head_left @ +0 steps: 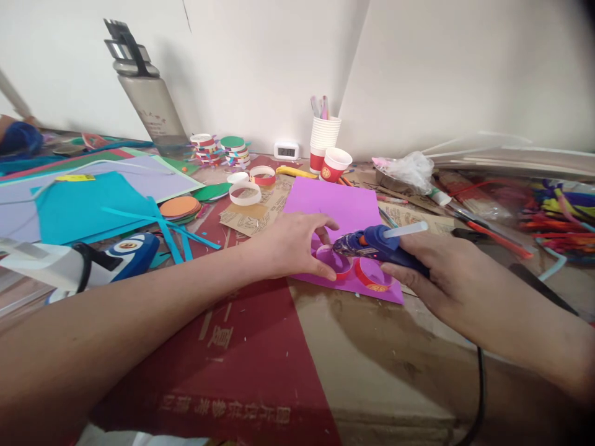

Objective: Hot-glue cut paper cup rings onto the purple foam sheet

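My right hand point(449, 279) is wrapped around a blue hot glue gun point(379, 243), with a white glue stick point(406, 229) poking out of its back. The gun's nozzle is at the rim of a red paper-cup ring point(344, 272). My left hand point(290, 244) curves around that ring from the left, thumb on the near side and fingers on the far side. Purple paper point(332, 201) lies beneath. A second red cup ring point(373, 284) rests on it to the right, near the paper's front edge.
Behind stand paper cups point(324, 139), a small clock point(286, 150) and a tall bottle point(151, 102). Coloured sheets point(88, 207) and a blue-white tool point(134, 254) lie left. Pipe cleaners point(567, 217) pile up right; a black cord point(480, 384) hangs near the front.
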Motion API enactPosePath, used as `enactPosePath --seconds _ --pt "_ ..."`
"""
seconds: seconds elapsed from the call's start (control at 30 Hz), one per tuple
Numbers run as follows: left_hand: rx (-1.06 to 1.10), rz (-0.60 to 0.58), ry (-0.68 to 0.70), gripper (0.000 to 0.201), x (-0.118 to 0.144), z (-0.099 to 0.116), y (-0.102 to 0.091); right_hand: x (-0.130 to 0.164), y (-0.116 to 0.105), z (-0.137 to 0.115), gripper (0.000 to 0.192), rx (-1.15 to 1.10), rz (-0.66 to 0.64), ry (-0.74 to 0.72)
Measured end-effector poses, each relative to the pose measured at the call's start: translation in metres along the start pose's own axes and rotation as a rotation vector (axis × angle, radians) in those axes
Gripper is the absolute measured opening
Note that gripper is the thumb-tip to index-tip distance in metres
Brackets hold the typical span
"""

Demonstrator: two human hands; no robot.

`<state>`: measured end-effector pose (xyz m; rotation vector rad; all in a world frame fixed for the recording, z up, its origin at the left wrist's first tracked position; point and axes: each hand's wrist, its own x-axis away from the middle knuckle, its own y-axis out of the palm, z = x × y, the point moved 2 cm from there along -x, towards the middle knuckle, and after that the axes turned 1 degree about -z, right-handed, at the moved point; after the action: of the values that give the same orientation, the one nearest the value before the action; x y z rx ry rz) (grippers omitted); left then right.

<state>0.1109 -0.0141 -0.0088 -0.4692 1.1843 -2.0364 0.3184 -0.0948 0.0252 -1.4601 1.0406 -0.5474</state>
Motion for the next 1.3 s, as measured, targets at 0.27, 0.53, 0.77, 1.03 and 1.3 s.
enactPosePath --seconds 0.27,0.53,0.77,1.03,1.3 --pt "-0.009 -0.006 -0.015 0.079 -0.001 -0.001 0.001 0.003 -0.003 -0.004 0.015 0.077 0.033 -0.046" --pt "0.001 -0.005 -0.001 0.079 -0.002 -0.003 0.003 0.001 0.007 -0.001 0.018 0.037 -0.011 0.021" --pt "-0.011 -0.003 -0.014 0.079 -0.001 0.0 0.001 0.003 0.0 -0.004 0.018 0.082 0.006 0.006" --pt "-0.009 -0.013 -0.006 0.08 -0.002 -0.003 0.003 0.004 0.003 -0.003 0.017 0.11 0.057 0.019" --pt "-0.032 0.037 0.026 0.077 -0.001 -0.002 0.002 -0.005 0.007 0.002 0.02 -0.052 0.012 0.111"
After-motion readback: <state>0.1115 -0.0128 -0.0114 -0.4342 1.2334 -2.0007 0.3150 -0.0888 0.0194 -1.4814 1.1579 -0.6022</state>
